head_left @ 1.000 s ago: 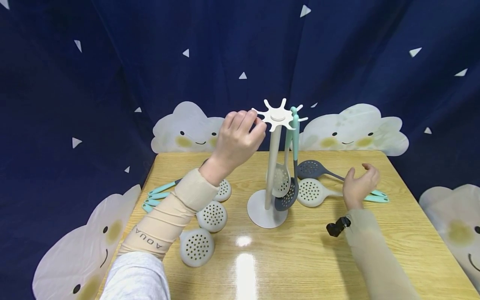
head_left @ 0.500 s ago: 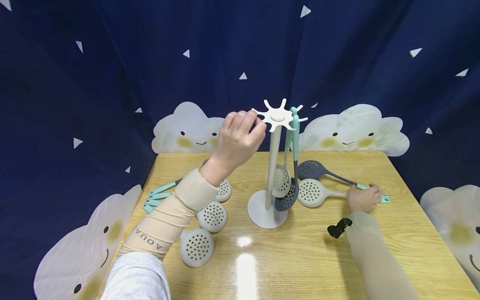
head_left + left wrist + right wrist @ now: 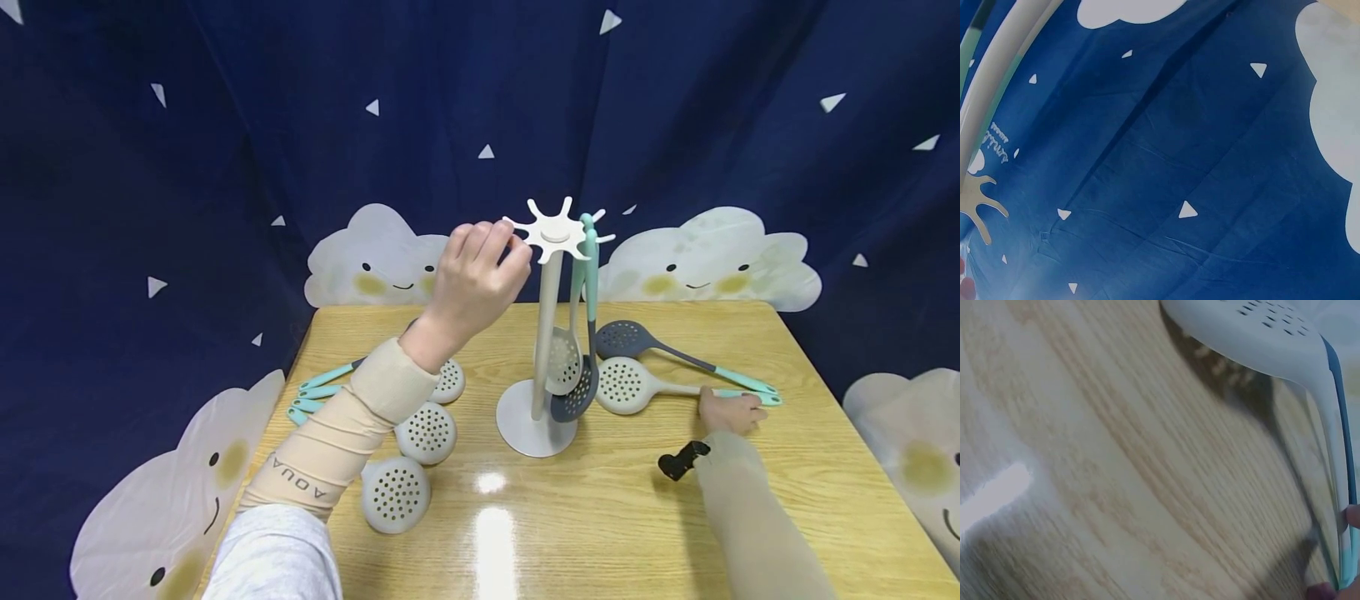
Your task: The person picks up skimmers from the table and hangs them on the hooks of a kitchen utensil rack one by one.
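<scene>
Right fingers (image 3: 744, 406) pinching pale skimmer (image 3: 625, 385) by its handle, left fingers (image 3: 476, 240) gripping white rack (image 3: 546, 333) up top

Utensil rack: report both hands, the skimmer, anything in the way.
Left hand holding utensil rack at top. Right hand pinching light-gray skimmer. Dark-gray skimmer close alongside, might snag.

Your left hand (image 3: 482, 279) grips the utensil stand (image 3: 546, 325) at its top; two hung skimmers (image 3: 577, 400) dangle on its right side. Right of the stand, your right hand (image 3: 729, 412) holds a pale skimmer (image 3: 624, 386); a dark skimmer (image 3: 624, 339) lies there too. Three perforated heads (image 3: 425, 433) lie left of the stand.
</scene>
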The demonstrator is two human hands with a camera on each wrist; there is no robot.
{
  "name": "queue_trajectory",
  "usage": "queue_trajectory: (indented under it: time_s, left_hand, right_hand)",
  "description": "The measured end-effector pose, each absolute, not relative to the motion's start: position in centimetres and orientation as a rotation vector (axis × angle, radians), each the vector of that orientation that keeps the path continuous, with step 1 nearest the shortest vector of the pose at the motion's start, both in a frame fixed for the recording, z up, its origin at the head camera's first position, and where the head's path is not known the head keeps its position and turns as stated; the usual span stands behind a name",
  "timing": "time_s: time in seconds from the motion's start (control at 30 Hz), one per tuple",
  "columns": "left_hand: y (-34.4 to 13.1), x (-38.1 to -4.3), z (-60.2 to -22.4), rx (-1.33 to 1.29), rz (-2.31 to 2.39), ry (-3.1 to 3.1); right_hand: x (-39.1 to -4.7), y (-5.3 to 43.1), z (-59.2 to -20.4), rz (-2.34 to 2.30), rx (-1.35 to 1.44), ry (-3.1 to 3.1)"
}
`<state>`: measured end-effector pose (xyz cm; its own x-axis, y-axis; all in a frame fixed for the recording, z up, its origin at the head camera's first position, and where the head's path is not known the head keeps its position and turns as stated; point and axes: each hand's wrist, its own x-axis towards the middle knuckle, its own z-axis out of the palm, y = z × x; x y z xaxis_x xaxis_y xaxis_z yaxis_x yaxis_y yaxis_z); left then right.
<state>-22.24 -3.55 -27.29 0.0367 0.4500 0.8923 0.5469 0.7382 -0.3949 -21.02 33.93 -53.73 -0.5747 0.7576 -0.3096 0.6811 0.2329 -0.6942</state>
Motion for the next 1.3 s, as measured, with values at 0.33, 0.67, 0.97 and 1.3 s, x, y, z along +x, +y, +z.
queue_trajectory:
  time_s: [0.33,0.67,0.97,1.3]
  left_hand:
    - [-3.5,-22.2,-27.3,-0.828,-0.083,-1.596]
    - [-3.4,-22.3,-27.4,-0.83,-0.087,-1.594]
    - [-3.5,-22.3,-27.4,-0.821,-0.092,-1.588]
    - [-3.5,-22.3,-27.3,-0.827,-0.11,-1.586]
  right_hand:
    - [-21.0,33.9,-53.1,1.649,-1.496,-2.197]
    - [-21.8,34.5,-54.0,2.007,-1.516,-1.588]
    - [-22.1,34.8,-54.0,2.292,-1.461,-1.171]
    - [-22.2,35.6,-54.1,2.38,-1.41,-0.984]
